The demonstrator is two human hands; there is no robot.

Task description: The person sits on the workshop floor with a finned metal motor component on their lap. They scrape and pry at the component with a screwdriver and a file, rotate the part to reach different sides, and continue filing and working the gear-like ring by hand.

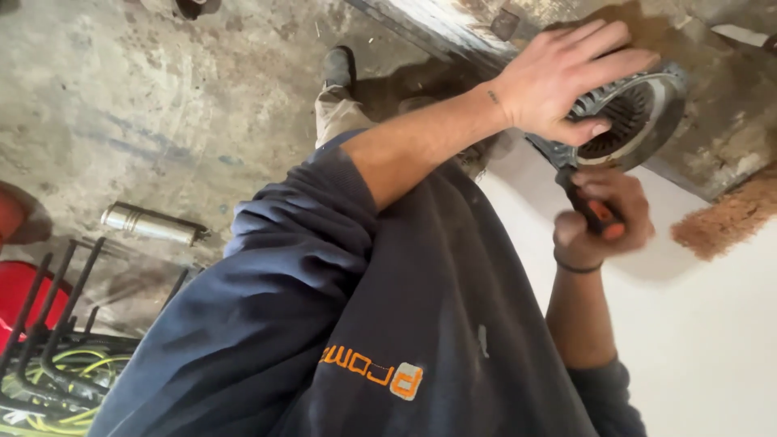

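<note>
1. Left hand (566,81): flat, fingers spread, palm pressing down, forearm bare, sleeve pushed to elbow.
2. Right hand (603,217): fist closed tight, knuckles up, dark band at wrist, forearm bare, elbow bent.

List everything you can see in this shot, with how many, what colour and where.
Round grey metal fan housing with slatted centre: one, grey, upper right, under the left hand.
Orange-and-black tool handle: one, gripped in the right hand, below the housing.
Shiny silver metal cylinder: one, on the concrete floor, left.
Black metal rods: several, lower left.
Yellow-green cables: a tangle, bottom left.
Red object: one, left edge, cut off.
White panel: one, lower right.
Brown sawdust patch: one, right edge.
Dark boot: one, top centre.
Left hand: spread on the housing.
Right hand: fist around the handle.
</note>
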